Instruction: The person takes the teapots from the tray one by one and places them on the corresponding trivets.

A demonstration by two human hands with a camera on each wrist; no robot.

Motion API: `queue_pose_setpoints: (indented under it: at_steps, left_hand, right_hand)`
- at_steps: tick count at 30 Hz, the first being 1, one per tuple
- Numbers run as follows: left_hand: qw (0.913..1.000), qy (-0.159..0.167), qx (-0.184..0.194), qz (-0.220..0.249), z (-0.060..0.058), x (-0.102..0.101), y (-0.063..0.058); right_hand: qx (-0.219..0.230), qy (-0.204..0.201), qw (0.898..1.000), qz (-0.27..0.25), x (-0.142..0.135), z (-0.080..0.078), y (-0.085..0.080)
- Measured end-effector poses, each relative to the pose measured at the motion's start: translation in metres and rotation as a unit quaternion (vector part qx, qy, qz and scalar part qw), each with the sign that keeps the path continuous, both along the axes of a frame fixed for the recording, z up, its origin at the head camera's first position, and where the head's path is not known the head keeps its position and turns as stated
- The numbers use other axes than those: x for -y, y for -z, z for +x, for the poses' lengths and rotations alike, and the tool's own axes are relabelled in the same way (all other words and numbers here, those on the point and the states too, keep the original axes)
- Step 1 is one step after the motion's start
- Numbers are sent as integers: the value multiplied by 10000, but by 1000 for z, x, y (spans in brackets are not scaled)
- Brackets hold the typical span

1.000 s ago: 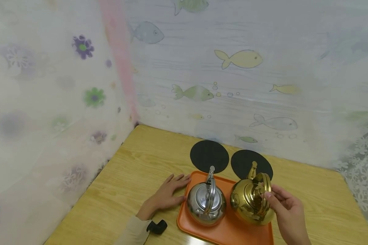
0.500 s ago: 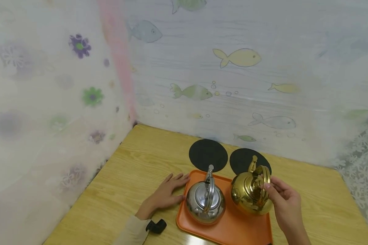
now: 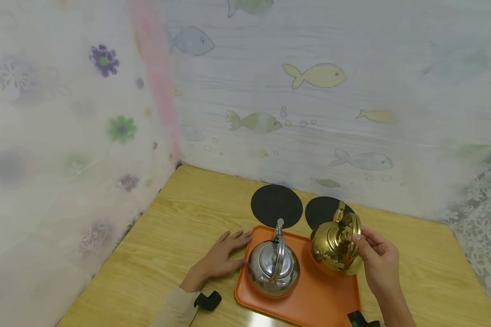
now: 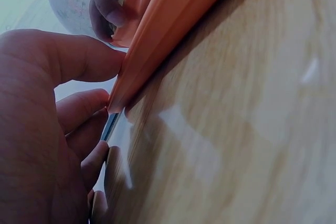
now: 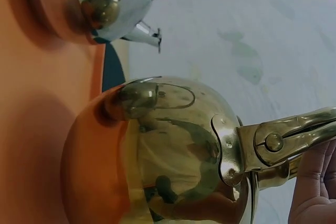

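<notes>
My right hand point(image 3: 379, 261) grips the raised handle of a shiny gold kettle point(image 3: 331, 247) between thumb and fingers. In the right wrist view the gold kettle point(image 5: 157, 156) appears lifted off the orange tray point(image 3: 311, 304), over its far right part. A silver kettle point(image 3: 273, 268) stands on the tray's left side, handle up and spout pointing away. Beside the tray's left edge lies my left hand point(image 3: 218, 259), fingers stretched out. Its thumb and fingertips touch the tray's rim point(image 4: 142, 51) in the left wrist view.
Two flat black discs lie behind the tray: the left disc point(image 3: 276, 205) and the right disc point(image 3: 323, 209), partly covered by the gold kettle. The wooden table point(image 3: 180, 218) meets a fish-patterned curtain point(image 3: 311, 136) at the back and a flowered one point(image 3: 65, 159) at left.
My right hand has carried the gold kettle away from me, toward the right disc, baring more of the tray's near right part. My left hand and the silver kettle stay put.
</notes>
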State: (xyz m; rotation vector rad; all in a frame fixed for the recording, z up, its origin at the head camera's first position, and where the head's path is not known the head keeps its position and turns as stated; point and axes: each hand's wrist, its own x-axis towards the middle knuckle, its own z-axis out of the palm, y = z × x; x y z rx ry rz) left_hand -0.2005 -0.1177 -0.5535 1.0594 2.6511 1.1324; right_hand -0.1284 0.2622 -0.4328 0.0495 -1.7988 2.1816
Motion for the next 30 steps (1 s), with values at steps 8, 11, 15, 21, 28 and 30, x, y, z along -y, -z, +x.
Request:
queue_pose_setpoints:
  at_steps: [8,11,15,21,28,30]
  left_hand:
    - [10000,-29,-24,16,-1,1,1]
    - [10000,-34,-13,-3,-1,2,2]
    - [10000,-53,-19,-26,-2,2,3]
    - [10000,-18,-9,-21,-2,0,4]
    - [10000,-23,33,-7,-2,-1,2]
    - [10000,-32,13,-2,-3,-1,1]
  right_hand:
    - [-269,-117,9993,-226,-2,-10,3]
    - [-179,-63,9994,-284,-3,-14,3]
    - [-107,-7,9991,-402,-4,-20,3]
    - [-301,-83,9980,-558,-7,-29,6]
    - [-302,-18,9981,-543,-10,-35,9]
    - [-327,-20,9980,-548,-11,-37,10]
